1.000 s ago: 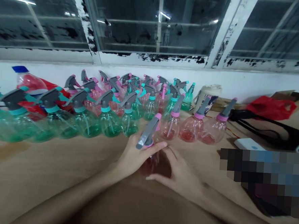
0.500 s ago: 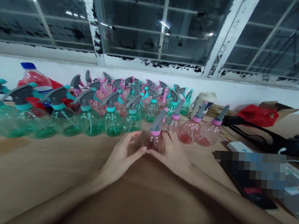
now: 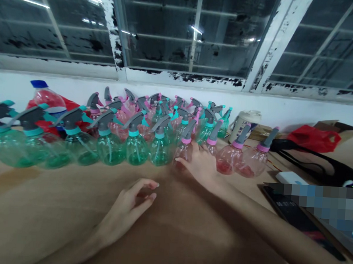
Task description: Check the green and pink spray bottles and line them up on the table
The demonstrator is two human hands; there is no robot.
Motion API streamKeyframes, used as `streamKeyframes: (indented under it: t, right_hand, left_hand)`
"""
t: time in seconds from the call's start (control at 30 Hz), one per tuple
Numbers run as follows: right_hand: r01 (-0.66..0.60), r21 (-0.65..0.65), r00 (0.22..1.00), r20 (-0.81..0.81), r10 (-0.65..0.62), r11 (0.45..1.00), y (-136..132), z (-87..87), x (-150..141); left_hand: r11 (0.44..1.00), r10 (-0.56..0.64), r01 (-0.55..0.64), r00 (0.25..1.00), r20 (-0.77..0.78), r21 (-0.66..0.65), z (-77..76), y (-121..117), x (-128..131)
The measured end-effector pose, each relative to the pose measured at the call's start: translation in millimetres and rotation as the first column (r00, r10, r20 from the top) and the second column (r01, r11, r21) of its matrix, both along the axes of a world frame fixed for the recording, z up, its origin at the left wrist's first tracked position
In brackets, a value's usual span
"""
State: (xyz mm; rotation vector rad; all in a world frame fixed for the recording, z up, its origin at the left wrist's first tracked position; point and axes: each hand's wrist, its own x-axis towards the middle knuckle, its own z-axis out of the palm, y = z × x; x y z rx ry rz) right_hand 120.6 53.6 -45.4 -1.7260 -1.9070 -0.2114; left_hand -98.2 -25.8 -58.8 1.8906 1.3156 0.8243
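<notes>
My right hand (image 3: 200,165) is wrapped round the pink spray bottle (image 3: 183,151), which stands upright on the table (image 3: 79,197) with its grey trigger head on top. My left hand (image 3: 132,203) hovers above the bare wood nearer to me, fingers curved and apart, nothing between them. Left of the held bottle, a green spray bottle (image 3: 160,150) ends a front row of several green ones with teal collars. Right of my right hand stand more pink spray bottles (image 3: 228,159), one of them partly hidden behind the hand.
Behind the front row crowd several more spray bottles (image 3: 142,106). A blue-capped bottle (image 3: 47,96) stands at the back left. At the right are a paper cup (image 3: 245,122), a red plastic bag (image 3: 315,138), black straps (image 3: 309,160), a white box (image 3: 290,178) and a phone (image 3: 302,223).
The pink bottle has moved back into line beside the green row, with my right hand on it. My left hand has let go and drawn back toward me, to the left.
</notes>
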Motion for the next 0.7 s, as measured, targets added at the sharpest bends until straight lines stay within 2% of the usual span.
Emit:
streamKeyframes:
  t: [0.27, 0.37, 0.5, 0.6, 0.7]
  right_hand:
    - [0.022, -0.026, 1.000, -0.009, -0.022, 0.999, 0, 3.6, 2]
    - [-0.007, -0.044, 1.000, -0.010, 0.006, 0.999, -19, 11.9, 15]
    - [-0.057, -0.068, 0.998, -0.031, 0.055, 0.996, -56, 23.4, 48]
    - [-0.103, -0.031, 0.990, -0.098, 0.100, 0.994, -80, 23.3, 75]
    - [-0.088, 0.041, 0.989, -0.119, 0.092, 0.995, -97, 16.3, 99]
  left_hand:
    - [0.999, -0.045, 0.045, 0.999, -0.011, 0.022, 8.5, 27, 27]
    - [0.997, -0.072, 0.071, 0.997, 0.011, 0.027, 14.7, 33, 43]
    - [0.992, -0.123, 0.121, 0.991, 0.060, 0.036, 20.6, 42, 72]
    - [0.984, -0.140, 0.122, 0.980, 0.142, 0.128, 19.3, 52, 104]
    - [0.963, -0.108, 0.047, 0.970, 0.219, 0.264, 16.0, 64, 136]
